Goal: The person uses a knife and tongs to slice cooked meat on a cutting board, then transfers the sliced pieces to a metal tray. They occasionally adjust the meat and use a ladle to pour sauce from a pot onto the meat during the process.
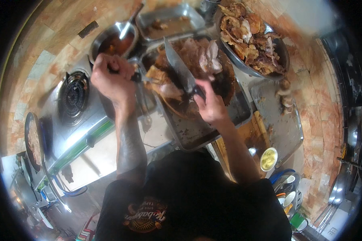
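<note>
My right hand [212, 105] grips the dark handle of a large kitchen knife [179, 64]. Its broad blade points up and left over a round chopping board [185, 113], which rests in a metal baking tray [196, 137]. Sliced cooked meat [203, 55] is heaped behind the blade. Left of the blade lies another browned piece of meat [166, 86]. My left hand [113, 72] is curled like a fist, in front of the steel pot [93, 49] of reddish sauce. A blurred metal piece shows between it and the meat; whether the hand holds it is unclear.
At the upper right stands a steel bowl [233, 61] heaped with browned meat pieces. A shallow metal pan [172, 31] with brown liquid sits at the back. The gas burner [74, 96] lies left, a soiled tray [277, 120] right. A yellow-filled cup [268, 159] stands near my right forearm.
</note>
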`<state>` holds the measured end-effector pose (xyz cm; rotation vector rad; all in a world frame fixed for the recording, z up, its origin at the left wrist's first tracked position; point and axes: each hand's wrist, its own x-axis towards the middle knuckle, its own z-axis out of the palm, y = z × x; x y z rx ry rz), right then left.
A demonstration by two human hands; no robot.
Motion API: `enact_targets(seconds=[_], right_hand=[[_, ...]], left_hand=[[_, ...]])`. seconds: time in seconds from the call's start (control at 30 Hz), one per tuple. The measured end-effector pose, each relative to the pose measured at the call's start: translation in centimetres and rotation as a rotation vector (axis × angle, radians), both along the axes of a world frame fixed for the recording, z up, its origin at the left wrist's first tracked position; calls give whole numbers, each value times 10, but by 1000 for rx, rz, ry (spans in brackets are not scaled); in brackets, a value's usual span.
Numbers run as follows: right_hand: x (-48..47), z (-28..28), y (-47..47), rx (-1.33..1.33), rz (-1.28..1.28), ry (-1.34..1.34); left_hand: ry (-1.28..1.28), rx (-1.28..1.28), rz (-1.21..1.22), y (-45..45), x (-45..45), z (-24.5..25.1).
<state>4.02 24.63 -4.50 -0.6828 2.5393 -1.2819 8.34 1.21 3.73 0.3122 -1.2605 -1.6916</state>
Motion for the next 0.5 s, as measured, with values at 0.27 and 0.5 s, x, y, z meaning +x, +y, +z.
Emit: enact_targets(seconds=[0.27, 0.5], right_hand=[[34, 32, -3, -266, -52, 532], [36, 21, 2, 114, 4, 90]], left_hand=[[46, -5, 51, 8, -5, -13], [195, 240, -89, 5, -2, -11]])
